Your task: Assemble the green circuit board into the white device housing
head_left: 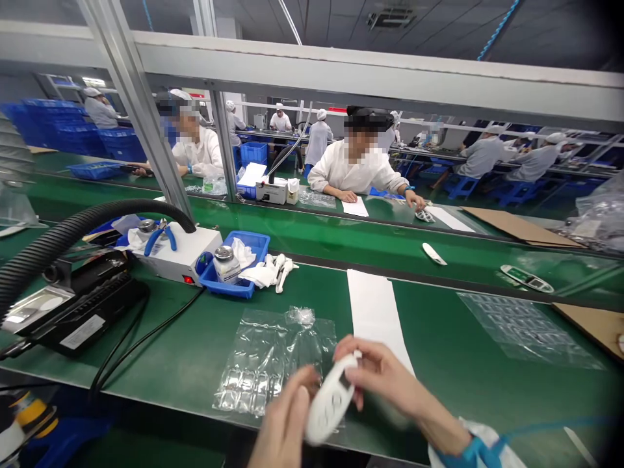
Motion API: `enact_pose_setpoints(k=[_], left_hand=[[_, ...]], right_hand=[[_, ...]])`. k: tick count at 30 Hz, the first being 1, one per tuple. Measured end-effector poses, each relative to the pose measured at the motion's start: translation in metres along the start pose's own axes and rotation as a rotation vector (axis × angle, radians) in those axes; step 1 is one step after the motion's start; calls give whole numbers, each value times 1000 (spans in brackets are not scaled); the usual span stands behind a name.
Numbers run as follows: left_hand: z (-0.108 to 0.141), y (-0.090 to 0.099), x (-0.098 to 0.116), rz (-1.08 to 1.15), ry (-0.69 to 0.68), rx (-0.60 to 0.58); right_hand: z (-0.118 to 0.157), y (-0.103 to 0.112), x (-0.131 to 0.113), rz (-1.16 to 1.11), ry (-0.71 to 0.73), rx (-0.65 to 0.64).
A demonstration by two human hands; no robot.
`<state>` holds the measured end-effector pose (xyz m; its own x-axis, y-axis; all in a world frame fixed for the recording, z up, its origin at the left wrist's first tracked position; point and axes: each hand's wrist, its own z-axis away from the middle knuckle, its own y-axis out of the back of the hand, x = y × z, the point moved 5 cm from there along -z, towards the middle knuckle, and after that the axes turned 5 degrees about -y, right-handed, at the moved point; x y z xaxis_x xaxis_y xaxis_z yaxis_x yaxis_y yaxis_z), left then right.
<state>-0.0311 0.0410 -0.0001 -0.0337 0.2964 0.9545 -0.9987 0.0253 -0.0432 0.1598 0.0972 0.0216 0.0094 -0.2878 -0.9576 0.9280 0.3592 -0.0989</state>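
A white oval device with a small dark window and ring-shaped marks is held above the front edge of the green bench. Its upper end is pinched in my right hand, with the fingers closed round it. My left hand is at the device's left side, fingers bent against or close to its edge; contact is partly hidden and blurred. Just beyond my hands lies a clear plastic bubble sheet. White paper lies on the bench behind my right hand.
Blue tray with a metal-capped jar, beside white gloves. To the left, a white box with pliers and a black hose. White parts lie on the green belt; a person works across it.
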Motion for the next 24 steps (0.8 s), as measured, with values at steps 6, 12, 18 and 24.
enact_pose_setpoints(k=[6,12,18,24], left_hand=[[-47,98,31,-214,-271,374],[-63,143,14,-478,-255,548],[-60,134,11,-523,-176,543],[-66,141,3,-541,-180,524]], right_hand=[[-102,122,-37,102,190,551],[-157,176,-31,229,236,734],[-127,198,-4,446,285,817],[-56,224,18,568,324,913]])
